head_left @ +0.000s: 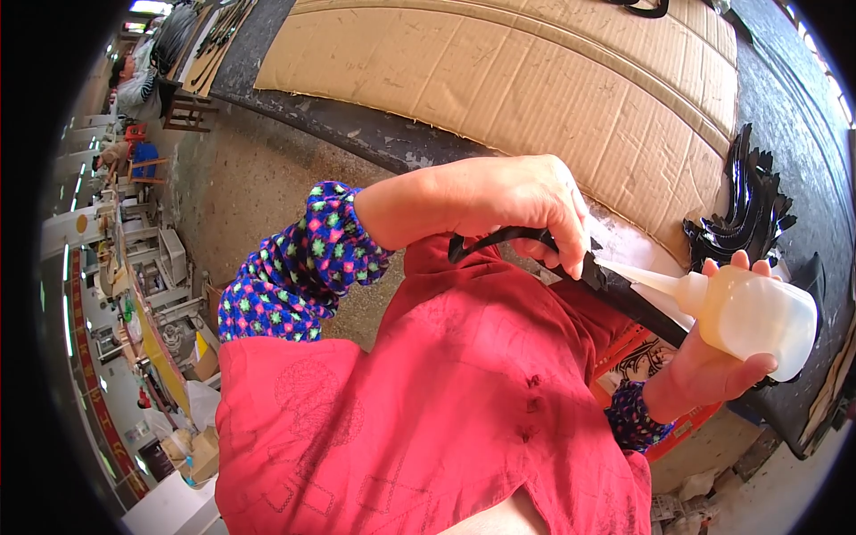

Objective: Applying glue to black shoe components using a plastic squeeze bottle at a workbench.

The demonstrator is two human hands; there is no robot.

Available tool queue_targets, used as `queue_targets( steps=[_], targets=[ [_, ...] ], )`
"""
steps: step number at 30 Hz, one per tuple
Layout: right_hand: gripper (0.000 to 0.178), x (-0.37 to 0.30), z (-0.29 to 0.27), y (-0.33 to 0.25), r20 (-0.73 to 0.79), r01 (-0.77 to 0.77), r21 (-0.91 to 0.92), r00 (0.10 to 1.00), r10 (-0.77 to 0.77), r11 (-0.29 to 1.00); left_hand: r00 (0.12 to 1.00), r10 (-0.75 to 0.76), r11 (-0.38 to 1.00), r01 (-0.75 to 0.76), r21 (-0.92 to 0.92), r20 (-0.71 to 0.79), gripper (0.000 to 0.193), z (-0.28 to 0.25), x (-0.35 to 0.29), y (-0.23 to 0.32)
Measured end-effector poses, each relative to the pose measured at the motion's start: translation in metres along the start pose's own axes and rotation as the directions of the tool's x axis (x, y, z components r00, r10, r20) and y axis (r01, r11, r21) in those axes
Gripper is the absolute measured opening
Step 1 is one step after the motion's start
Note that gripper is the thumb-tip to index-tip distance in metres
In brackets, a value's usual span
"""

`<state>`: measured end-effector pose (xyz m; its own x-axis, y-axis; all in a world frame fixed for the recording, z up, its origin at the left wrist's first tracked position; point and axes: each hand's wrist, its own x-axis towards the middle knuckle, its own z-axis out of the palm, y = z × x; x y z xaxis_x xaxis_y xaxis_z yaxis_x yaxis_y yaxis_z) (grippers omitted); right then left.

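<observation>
My left hand (499, 198) is closed, its thumb and fingers pinching a thin black strip (493, 239) that curls out to the left. In my right hand (691, 370) lies a translucent squeeze bottle (760, 319) of pale liquid, tilted on its side. Its long tapered nozzle (644, 278) points left and ends close beside the strip at my left fingertips. Whether the tip touches the strip, I cannot tell. A pile of glossy black strips (740, 209) lies on the table beyond the bottle.
A large brown cardboard sheet (499, 76) covers much of the dark worktable (794, 107). Below the table edge, near my right forearm, stands a red printed box (631, 352). More strips lie at the far left of the table, where people sit near a wooden stool (189, 111).
</observation>
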<state>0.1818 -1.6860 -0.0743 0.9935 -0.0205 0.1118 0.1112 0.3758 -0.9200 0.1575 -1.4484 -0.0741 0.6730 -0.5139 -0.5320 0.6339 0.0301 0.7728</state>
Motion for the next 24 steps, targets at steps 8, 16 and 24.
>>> queue_targets(
  steps=[8, 16, 24],
  targets=[
    [0.084, -0.0009, -0.0016, 0.0001, 0.001, -0.01, 0.005, 1.0, 0.01, 1.0, 1.0, -0.022, 1.0, 0.022, 0.002, -0.021, 0.016, -0.0011, 0.0009, 0.002],
    [0.086, -0.0022, 0.0016, -0.0006, -0.034, -0.002, -0.04, 0.999, 0.001, 0.999, 0.999, -0.042, 0.999, 0.042, 0.013, -0.03, 0.016, -0.0035, 0.0024, 0.0028],
    [0.088, -0.0025, -0.0045, 0.0004, -0.036, -0.018, -0.05, 0.999, 0.016, 0.999, 0.999, -0.045, 0.999, 0.046, 0.009, -0.028, 0.013, -0.0053, 0.0048, 0.0028]
  ],
)
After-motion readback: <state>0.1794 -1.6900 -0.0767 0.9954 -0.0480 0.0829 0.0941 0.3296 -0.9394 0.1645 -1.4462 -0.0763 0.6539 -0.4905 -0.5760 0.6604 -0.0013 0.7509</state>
